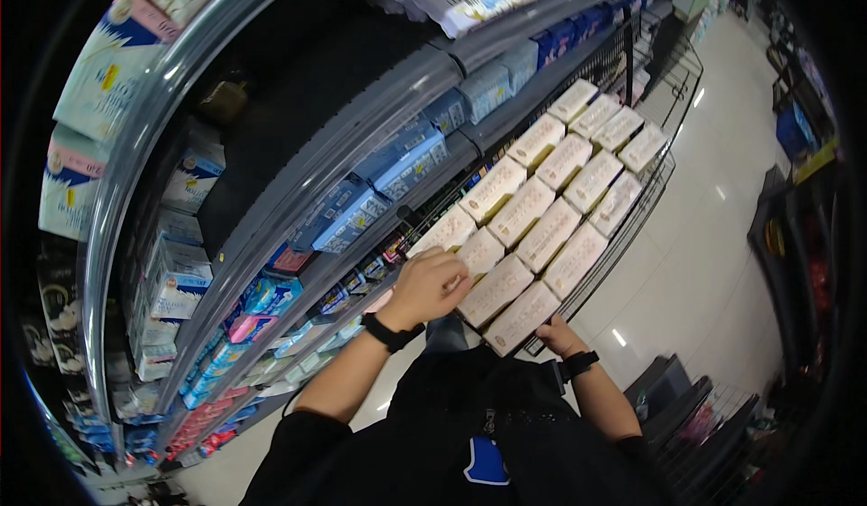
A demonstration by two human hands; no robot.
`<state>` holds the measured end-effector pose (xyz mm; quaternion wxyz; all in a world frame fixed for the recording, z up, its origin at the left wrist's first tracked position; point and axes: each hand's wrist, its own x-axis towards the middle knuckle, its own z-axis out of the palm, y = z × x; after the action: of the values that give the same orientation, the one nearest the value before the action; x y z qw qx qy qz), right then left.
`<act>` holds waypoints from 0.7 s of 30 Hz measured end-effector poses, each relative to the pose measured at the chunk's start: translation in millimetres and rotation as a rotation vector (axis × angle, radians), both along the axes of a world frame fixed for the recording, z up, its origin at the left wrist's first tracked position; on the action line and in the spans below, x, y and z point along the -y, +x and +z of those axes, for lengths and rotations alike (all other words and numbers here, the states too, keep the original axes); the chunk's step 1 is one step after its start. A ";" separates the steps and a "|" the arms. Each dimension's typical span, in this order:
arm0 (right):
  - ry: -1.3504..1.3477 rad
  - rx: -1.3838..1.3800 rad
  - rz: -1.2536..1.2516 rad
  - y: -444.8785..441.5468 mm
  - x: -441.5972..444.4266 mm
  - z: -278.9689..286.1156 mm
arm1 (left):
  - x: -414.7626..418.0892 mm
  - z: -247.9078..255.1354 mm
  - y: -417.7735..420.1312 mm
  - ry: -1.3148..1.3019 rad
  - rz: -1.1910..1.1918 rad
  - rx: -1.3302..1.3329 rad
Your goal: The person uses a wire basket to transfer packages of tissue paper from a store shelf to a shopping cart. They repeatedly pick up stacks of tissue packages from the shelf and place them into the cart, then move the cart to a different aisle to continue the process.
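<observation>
My left hand [433,286], fingers curled inward, is over the near left corner of a layer of white paper-wrapped packs [498,289]. It touches or hovers just above the nearest packs; its fingertips are partly hidden. My right hand [561,338] is against the near right corner of the black wire rack [596,277], beside the end of the closest pack [523,318]. Its thumb points up and its other fingers are out of sight below. The packs lie flat in rows, bear printed writing, and fill the rack's near part.
Grey shelves [325,123] on the left hold boxed and bagged goods, among them blue boxes [410,161] and white-and-blue packs [179,282]. Pale glossy floor [711,194] runs along the right. Beyond it stand dark displays [786,235], and a wire basket [721,411] lies lower right.
</observation>
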<state>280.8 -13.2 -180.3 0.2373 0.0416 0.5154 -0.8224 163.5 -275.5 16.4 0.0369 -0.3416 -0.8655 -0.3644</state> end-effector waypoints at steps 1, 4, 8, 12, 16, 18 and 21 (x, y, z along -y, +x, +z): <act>-0.073 0.059 -0.025 3.6 0.5 -2.1 | 0.5 19.5 -3.7 0.088 -0.042 0.103; -0.130 0.060 -0.073 5.6 3.0 -2.4 | 32.4 105.2 -30.9 -0.024 0.015 -0.072; -0.068 0.063 -0.101 9.0 1.6 0.7 | 89.6 176.7 -130.4 -0.236 0.302 -0.380; 0.037 -0.030 -0.098 3.9 3.7 8.9 | 219.4 160.7 -271.0 -0.338 0.682 -0.279; -0.035 0.042 -0.167 6.5 11.1 9.6 | 316.3 142.1 -361.6 -1.257 0.514 -0.499; -0.061 0.101 -0.229 9.9 20.7 15.7 | 334.4 136.0 -384.4 -1.269 0.441 -0.515; -0.032 0.109 -0.358 18.0 28.2 3.5 | 297.1 127.4 -402.5 -1.267 0.626 -0.393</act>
<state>298.8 -41.4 -176.8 0.1155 0.1732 0.4730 -0.8561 -239.0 -572.5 143.8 0.0892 -0.0931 -0.9447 0.3016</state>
